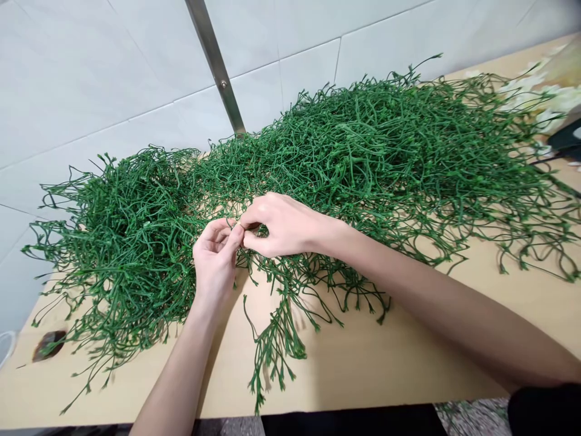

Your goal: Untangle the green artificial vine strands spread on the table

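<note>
A big heap of green plastic plant stems (363, 151) sprawls across the light wooden table (385, 357). My left hand (215, 257) and my right hand (279, 225) meet at the heap's near edge, fingertips pinched together on a green stem. A bunch of branching green stems (276, 339) hangs down from under both hands toward the table's front edge. Both hands are closed, and the exact piece between the fingertips is mostly hidden.
White artificial flowers (540, 97) lie at the far right with a dark object (567, 139) beside them. A metal bar (218, 66) runs up the white tiled wall behind the heap. A brown mark (48, 345) sits near the table's left edge.
</note>
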A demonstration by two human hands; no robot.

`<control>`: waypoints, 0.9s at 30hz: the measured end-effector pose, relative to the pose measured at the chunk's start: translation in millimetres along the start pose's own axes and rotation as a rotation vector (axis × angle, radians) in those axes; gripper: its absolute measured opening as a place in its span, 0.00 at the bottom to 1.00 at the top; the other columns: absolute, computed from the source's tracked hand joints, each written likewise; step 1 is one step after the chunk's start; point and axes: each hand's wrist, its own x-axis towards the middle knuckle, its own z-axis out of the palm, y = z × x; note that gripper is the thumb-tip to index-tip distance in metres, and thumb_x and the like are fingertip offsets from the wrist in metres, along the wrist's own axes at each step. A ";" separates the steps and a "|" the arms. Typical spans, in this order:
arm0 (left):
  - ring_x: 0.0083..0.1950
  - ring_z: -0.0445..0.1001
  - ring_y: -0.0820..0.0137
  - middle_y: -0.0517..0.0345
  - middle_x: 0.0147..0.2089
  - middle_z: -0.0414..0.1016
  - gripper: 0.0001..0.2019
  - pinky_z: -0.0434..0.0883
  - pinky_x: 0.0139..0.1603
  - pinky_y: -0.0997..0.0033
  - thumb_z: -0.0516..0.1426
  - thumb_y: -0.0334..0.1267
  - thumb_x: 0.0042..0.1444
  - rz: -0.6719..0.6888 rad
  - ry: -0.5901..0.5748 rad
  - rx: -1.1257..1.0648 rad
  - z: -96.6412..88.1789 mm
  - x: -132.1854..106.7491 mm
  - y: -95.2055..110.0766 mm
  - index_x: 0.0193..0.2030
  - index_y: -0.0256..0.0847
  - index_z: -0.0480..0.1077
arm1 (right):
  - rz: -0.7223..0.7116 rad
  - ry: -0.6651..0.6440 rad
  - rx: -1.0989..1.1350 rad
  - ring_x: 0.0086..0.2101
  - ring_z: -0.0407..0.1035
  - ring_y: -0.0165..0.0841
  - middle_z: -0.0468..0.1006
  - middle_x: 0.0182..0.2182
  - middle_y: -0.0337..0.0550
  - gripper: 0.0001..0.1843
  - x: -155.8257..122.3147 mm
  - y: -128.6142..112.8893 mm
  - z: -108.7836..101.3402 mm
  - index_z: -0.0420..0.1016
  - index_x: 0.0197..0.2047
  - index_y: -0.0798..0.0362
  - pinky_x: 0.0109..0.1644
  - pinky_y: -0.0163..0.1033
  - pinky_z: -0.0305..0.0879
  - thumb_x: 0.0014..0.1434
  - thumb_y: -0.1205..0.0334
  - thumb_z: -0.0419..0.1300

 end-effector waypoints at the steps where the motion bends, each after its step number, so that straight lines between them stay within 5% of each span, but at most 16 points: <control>1: 0.27 0.72 0.79 0.64 0.26 0.74 0.16 0.70 0.32 0.81 0.72 0.38 0.39 -0.005 -0.010 -0.010 0.3 -0.1 0.1 0.33 0.39 0.74 | 0.013 0.012 0.033 0.25 0.54 0.27 0.71 0.23 0.40 0.13 0.2 0.3 1.5 0.71 0.24 0.55 0.33 0.38 0.51 0.56 0.63 0.51; 7: 0.25 0.70 0.78 0.67 0.23 0.71 0.20 0.69 0.29 0.81 0.74 0.36 0.31 -0.057 -0.059 -0.080 3.9 -0.3 0.9 0.31 0.40 0.72 | 0.072 0.155 0.222 0.22 0.47 0.24 0.57 0.16 0.32 0.15 3.8 -0.4 13.1 0.58 0.15 0.55 0.28 0.36 0.47 0.50 0.63 0.55; 12: 0.24 0.68 0.77 0.66 0.22 0.69 0.21 0.69 0.28 0.78 0.74 0.39 0.31 -0.061 -0.046 -0.128 3.1 2.5 3.2 0.30 0.41 0.70 | 0.096 0.160 0.298 0.23 0.54 0.24 0.64 0.17 0.34 0.08 6.1 1.3 8.3 0.65 0.18 0.56 0.29 0.34 0.52 0.45 0.72 0.52; 16: 0.28 0.70 0.78 0.65 0.25 0.70 0.18 0.71 0.35 0.79 0.73 0.40 0.37 -0.013 0.054 -0.200 0.6 5.8 5.4 0.31 0.41 0.70 | 0.097 0.175 0.256 0.26 0.61 0.25 0.71 0.22 0.37 0.08 3.6 -0.3 -14.1 0.72 0.23 0.57 0.35 0.35 0.57 0.50 0.70 0.54; 18: 0.30 0.70 0.79 0.65 0.27 0.69 0.19 0.71 0.37 0.80 0.73 0.41 0.37 -0.005 0.125 -0.222 -0.5 7.8 6.5 0.31 0.41 0.70 | 0.104 0.085 0.292 0.27 0.62 0.26 0.74 0.24 0.39 0.10 1.0 -4.3 -26.4 0.74 0.26 0.57 0.35 0.35 0.57 0.55 0.65 0.56; 23: 0.31 0.71 0.79 0.66 0.27 0.68 0.21 0.71 0.39 0.80 0.74 0.42 0.35 0.054 0.192 -0.232 -2.4 12.1 5.8 0.28 0.41 0.67 | 0.093 -0.458 0.303 0.22 0.61 0.24 0.73 0.20 0.36 0.11 -1.8 -13.5 -34.9 0.75 0.27 0.57 0.27 0.33 0.55 0.52 0.57 0.65; 27: 0.33 0.72 0.79 0.66 0.28 0.70 0.22 0.71 0.40 0.80 0.73 0.46 0.37 0.042 0.169 -0.255 -1.3 11.2 5.9 0.32 0.41 0.68 | 0.044 -0.484 0.347 0.21 0.60 0.22 0.69 0.17 0.33 0.09 -0.2 -14.3 -28.6 0.70 0.22 0.57 0.29 0.31 0.56 0.53 0.68 0.61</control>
